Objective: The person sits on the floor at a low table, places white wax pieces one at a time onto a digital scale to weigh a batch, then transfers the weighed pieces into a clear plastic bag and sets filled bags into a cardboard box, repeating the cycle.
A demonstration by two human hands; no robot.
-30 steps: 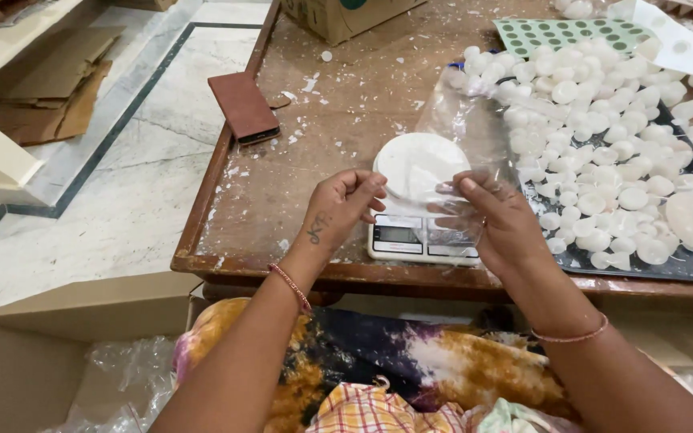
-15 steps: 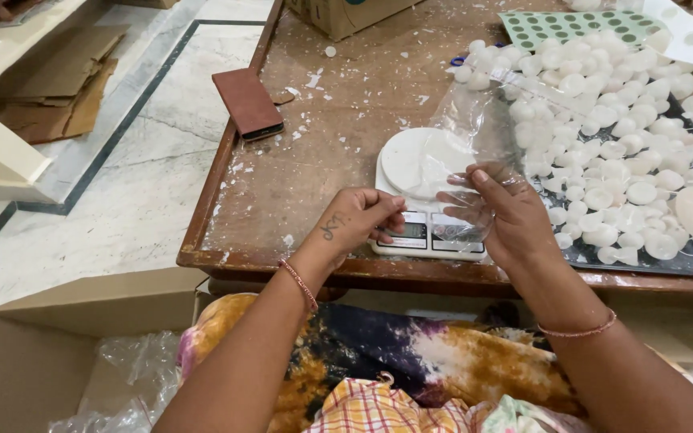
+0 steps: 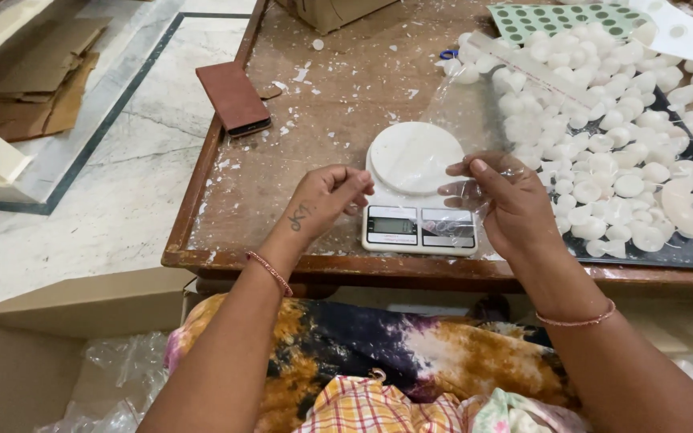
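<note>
Wooden table (image 3: 322,104), powder-flecked, on marble floor (image 3: 114,192); fingers of both hands pinching clear plastic bag (image 3: 475,120) over scale (image 3: 419,200).

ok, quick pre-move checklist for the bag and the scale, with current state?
1. Right hand grips the clear plastic bag: ok.
2. Left hand on the bag too: cannot tell, its fingers are curled near the scale's edge.
3. Bag mouth open: cannot tell, the film is see-through.
4. Scale platform bare: ok, nothing on the white round plate.
5. Scale display readable: not ok, the bag partly covers it.
6. White pieces within reach: ok, heaped on the dark tray just right of the scale.
</note>
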